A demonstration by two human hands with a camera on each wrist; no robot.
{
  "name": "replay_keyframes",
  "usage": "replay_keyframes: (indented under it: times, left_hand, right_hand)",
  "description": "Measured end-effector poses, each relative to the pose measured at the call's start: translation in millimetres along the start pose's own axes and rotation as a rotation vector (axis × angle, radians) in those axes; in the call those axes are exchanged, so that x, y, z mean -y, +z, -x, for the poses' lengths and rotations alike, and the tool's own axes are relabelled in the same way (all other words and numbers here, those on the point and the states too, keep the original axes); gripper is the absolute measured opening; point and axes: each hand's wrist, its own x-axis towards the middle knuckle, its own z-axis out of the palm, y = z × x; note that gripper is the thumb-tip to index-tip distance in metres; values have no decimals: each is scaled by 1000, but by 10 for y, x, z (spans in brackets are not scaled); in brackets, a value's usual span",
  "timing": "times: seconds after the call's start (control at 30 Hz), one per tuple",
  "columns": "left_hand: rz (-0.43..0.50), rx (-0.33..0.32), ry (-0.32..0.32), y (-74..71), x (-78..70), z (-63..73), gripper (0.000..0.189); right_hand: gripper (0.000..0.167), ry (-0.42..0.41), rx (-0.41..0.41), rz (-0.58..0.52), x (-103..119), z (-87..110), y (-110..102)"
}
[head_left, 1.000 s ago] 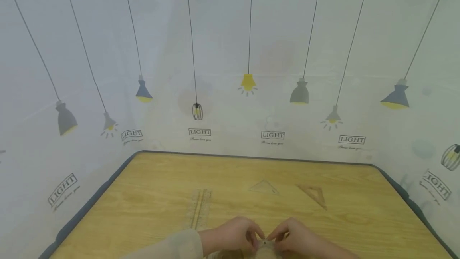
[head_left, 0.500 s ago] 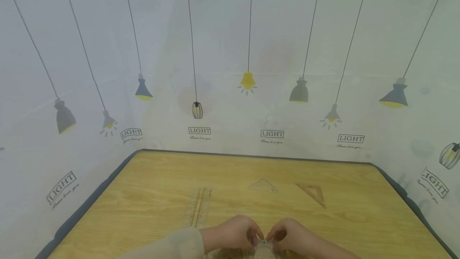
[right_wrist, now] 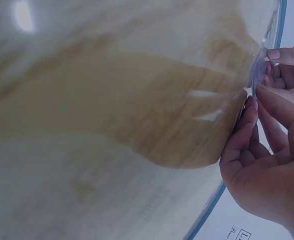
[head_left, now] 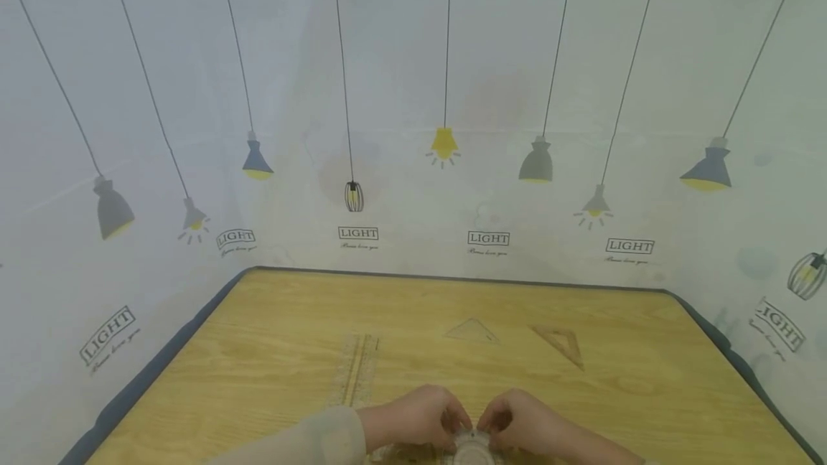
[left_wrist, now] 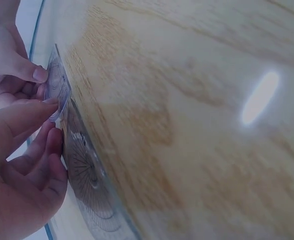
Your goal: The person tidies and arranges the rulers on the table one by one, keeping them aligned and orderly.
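Observation:
Both hands meet at the near edge of the table around a clear plastic protractor (head_left: 474,448) with curved markings and a small hole at its top. My left hand (head_left: 426,415) pinches its left side between thumb and fingers. On the opposite side, my right hand (head_left: 526,420) pinches it the same way. The left wrist view shows the protractor (left_wrist: 59,85) tilted up between the thumbs. A second clear protractor (left_wrist: 86,172), with fanned lines, lies on the table beside my left hand.
Farther back on the wood-grain table (head_left: 258,350) lie a clear set square (head_left: 473,332) and a brownish-looking set square (head_left: 561,344). Clear rulers (head_left: 355,368) lie left of the hands. A white curtain (head_left: 400,92) printed with lamps encloses the table's back and sides.
The protractor has tilted slightly between the two hands, so its curved face shows more. Both hands keep their pinch. The head view has shifted a little.

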Motion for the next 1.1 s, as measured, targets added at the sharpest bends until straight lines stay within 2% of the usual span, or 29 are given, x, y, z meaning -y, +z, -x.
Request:
replay_keyframes:
  times: [0.2,0.7,0.93,1.1]
  left_hand:
    - [4,4,3,-6,1,-5,29]
    - [11,9,6,2,-11,4,28]
    - [108,6,-8,-31,33,23,31]
    - [134,7,-28,-63,35,28,30]
  right_hand:
    - [14,13,0,5,12,-7,-7]
    - [14,-16,-17,32,-10,17,1]
    - [13,5,-11,7,-13,25,12]
    - [12,2,-32,38,-19,24,25]
